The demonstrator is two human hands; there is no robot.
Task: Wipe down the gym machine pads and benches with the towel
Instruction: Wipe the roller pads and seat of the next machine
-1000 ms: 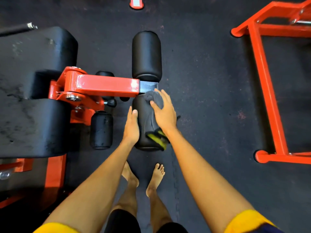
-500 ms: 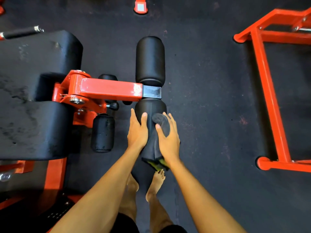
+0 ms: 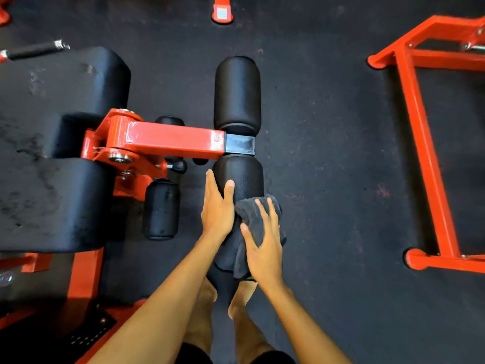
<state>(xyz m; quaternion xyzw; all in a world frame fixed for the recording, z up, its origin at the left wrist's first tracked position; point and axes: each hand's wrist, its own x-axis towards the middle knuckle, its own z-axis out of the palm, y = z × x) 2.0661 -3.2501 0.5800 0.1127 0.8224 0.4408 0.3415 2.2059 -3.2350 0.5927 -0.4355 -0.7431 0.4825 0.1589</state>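
Observation:
A black roller pad (image 3: 242,177) sticks out toward me from the end of an orange machine arm (image 3: 168,140). My left hand (image 3: 217,208) rests on the pad's left side, thumb over the top and fingers straight. A dark grey towel (image 3: 253,219) is draped over the pad's near right side. My right hand (image 3: 262,248) lies flat on the towel with fingers spread, pressing it against the pad. A second roller pad (image 3: 237,95) extends away on the arm's far side.
Large black bench pads (image 3: 49,200) fill the left. A smaller roller (image 3: 161,208) sits under the arm. An orange steel frame (image 3: 430,158) stands on the dark rubber floor at the right. My bare feet (image 3: 241,298) are below the pad.
My right hand has drawn the towel along the pad toward me, from beside the arm joint to the pad's near half. My left hand shifted from the pad's side to over its top.

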